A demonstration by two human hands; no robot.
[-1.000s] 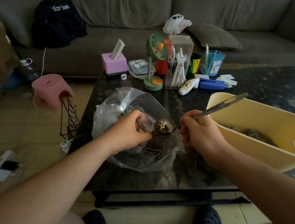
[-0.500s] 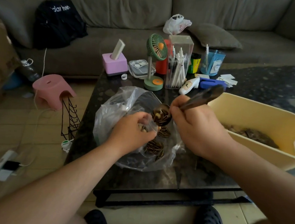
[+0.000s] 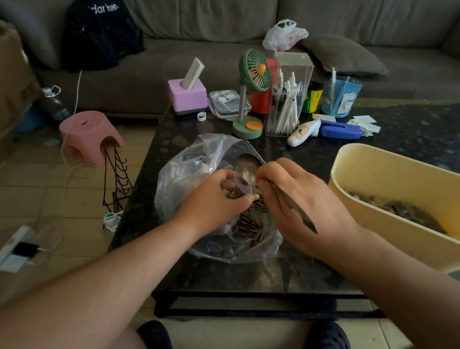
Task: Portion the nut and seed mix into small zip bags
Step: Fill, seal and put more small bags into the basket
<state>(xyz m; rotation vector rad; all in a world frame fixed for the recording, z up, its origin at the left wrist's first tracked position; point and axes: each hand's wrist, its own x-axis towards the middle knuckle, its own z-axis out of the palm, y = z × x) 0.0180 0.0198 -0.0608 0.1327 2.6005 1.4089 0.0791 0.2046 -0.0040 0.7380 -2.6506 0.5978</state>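
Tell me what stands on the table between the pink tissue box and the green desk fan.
In the head view, a clear flat plastic case sits between pink tissue box and green desk fan; a small white ring lies before it.

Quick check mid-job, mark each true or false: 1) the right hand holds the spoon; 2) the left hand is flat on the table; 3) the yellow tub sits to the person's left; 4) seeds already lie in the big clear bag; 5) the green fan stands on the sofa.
1) True: the right hand grips the spoon, handle pointing back toward the person.
2) False: the left hand pinches the small zip bag.
3) False: the yellow tub is on the right.
4) True: striped seeds lie inside the big clear bag.
5) False: the green fan stands on the dark table.
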